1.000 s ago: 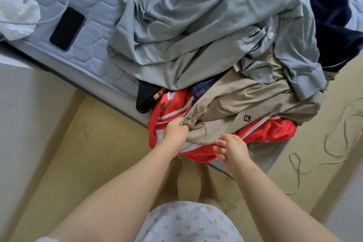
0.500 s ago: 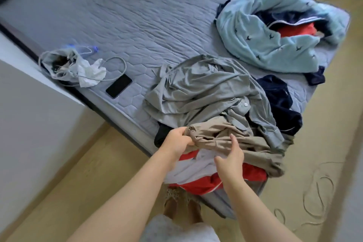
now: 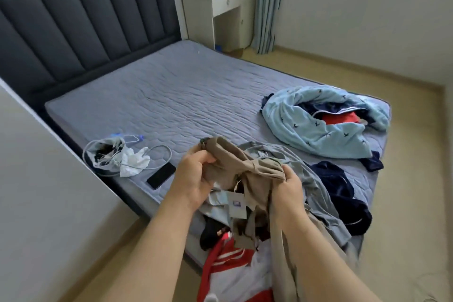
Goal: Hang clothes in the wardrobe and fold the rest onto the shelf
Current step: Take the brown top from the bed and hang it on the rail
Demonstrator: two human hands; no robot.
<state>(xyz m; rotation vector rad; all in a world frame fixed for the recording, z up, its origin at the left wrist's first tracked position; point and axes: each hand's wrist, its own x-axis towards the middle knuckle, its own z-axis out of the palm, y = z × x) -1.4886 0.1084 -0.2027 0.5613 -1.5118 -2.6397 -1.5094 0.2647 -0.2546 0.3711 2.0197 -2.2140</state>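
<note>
Khaki garment (image 3: 235, 167) now lifted off pile over bed (image 3: 183, 95) edge; half a second ago it lay on red jersey (image 3: 228, 257). Left hand (image 3: 193, 179) grips one bunched end, right hand (image 3: 286, 186) clutches other. Tag (image 3: 236, 203) now dangles between. Grey shirt (image 3: 311, 179) unmoved beneath.

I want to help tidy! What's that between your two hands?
A bunched beige garment stretches between the left hand and the right hand, both gripping it. A paper tag hangs below it. The head view shows this.
</note>
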